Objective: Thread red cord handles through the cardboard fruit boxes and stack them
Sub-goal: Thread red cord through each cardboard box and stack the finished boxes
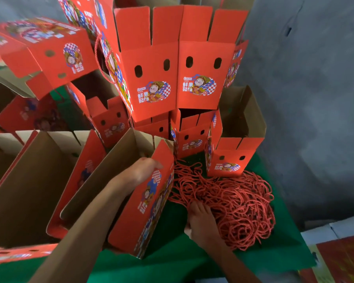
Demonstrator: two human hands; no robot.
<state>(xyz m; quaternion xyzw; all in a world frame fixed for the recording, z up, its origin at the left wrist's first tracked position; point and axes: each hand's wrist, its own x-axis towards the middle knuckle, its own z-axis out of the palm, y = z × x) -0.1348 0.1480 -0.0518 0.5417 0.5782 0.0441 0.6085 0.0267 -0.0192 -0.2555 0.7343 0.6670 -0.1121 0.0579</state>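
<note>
Left hand (pixel 140 172) grips the open box (pixel 151 201) wall; just right of that box, right hand (pixel 200 221) fingers dig into the cord pile (pixel 233 207)—she should tease out one cord cleanly.

Two bare hands in shot: left hand (pixel 140 172), right hand (pixel 200 220). One tangled heap of red twisted cords (pixel 231 203) on one green cloth (pixel 172 260). Red printed cardboard fruit boxes (pixel 198 72) everywhere: at least ten, blurred and overlapping, exact count unclear.
</note>
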